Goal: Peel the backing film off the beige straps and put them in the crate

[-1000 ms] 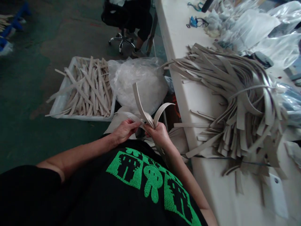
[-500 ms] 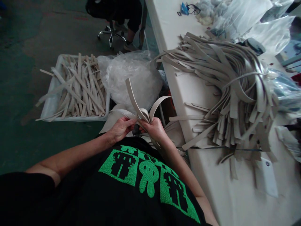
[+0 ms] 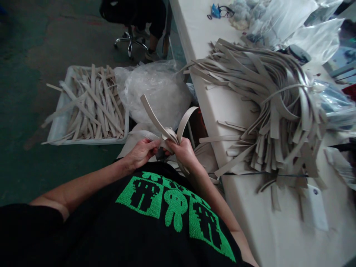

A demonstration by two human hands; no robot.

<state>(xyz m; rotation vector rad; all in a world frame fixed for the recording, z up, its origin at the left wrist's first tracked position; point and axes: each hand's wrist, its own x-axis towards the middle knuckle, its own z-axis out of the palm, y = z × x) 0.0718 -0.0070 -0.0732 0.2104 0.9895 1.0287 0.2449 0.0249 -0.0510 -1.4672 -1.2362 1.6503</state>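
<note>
My right hand (image 3: pixel 183 151) is closed around beige flat strips (image 3: pixel 152 115) in front of my stomach. One strip end points up and left, while another curls up to the right. Close on its left, my left hand (image 3: pixel 144 151) pinches with thumb and forefinger at the lower part of the strips, where a pale piece shows between the hands. The fingertips partly hide what is pinched. To the right, a large tied bundle of similar strips (image 3: pixel 275 100) lies on the table.
A white tub (image 3: pixel 55 126) heaped with strips stands on the floor at left, beside a clear plastic bag (image 3: pixel 155 91). The white table (image 3: pixel 247 215) runs along my right, with a white tag (image 3: pixel 317 207) and plastic bags (image 3: pixel 283 22). A person sits on a wheeled chair (image 3: pixel 129 40) beyond.
The upright strip end has tilted further left, and the right curl has shifted slightly left and up. The loop between them has flattened. Both hands stay nearly in place.
</note>
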